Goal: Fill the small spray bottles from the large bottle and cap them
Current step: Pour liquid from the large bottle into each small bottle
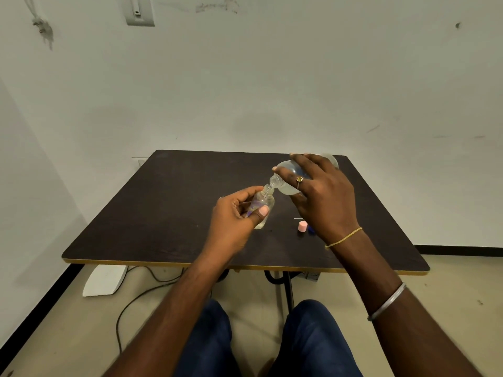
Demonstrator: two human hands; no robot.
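Just right of the frame's centre, the left hand [234, 213] grips a small spray bottle [263, 205], with the thumb curled across its front and the fingers wrapped behind. The bottle is uncapped and leans a little to the right. Whether its base touches the table [163, 213] cannot be told.

Above and to the right of it, the right hand [318, 197] clasps the large bottle [288, 170] from above, fingers spread and curled over its clear body. That bottle is tipped down to the left, its open mouth just at the small bottle's neck.

Below the right hand, a pink cap [302, 226] stands on the table, with a blue cap [311, 230] just beside it, partly hidden by the wrist.

Both hands work over the middle of the dark tabletop, well apart from its yellow-trimmed near edge. The left half of the top and the strip along the far edge lie open. The far edge runs close to the pale wall [245, 91].

On the floor at lower left, under the near left corner, lie a white block [104, 280] and a dark cable [130, 303].
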